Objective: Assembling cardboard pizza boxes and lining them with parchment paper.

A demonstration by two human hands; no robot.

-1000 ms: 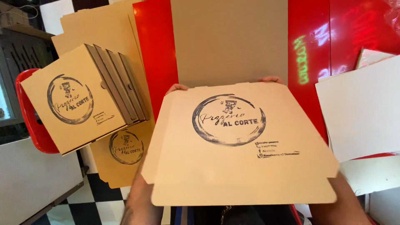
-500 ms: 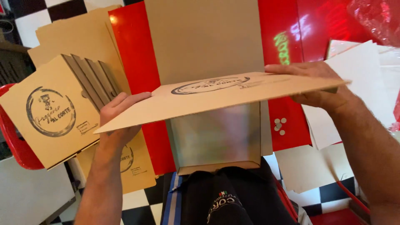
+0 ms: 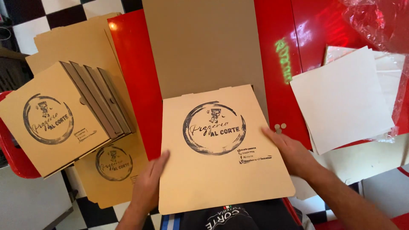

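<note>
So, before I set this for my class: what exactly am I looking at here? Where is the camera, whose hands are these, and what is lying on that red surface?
The camera sits on a person's head and looks down, so both hands are that person's own. The left hand and right hand press on the side edges of a flat brown pizza box with a round printed emblem. It lies on a red table, partly over a plain brown cardboard sheet. To the left stands a stack of folded boxes on more flat ones. To the right lie white paper sheets, with clear plastic wrap behind.
</note>
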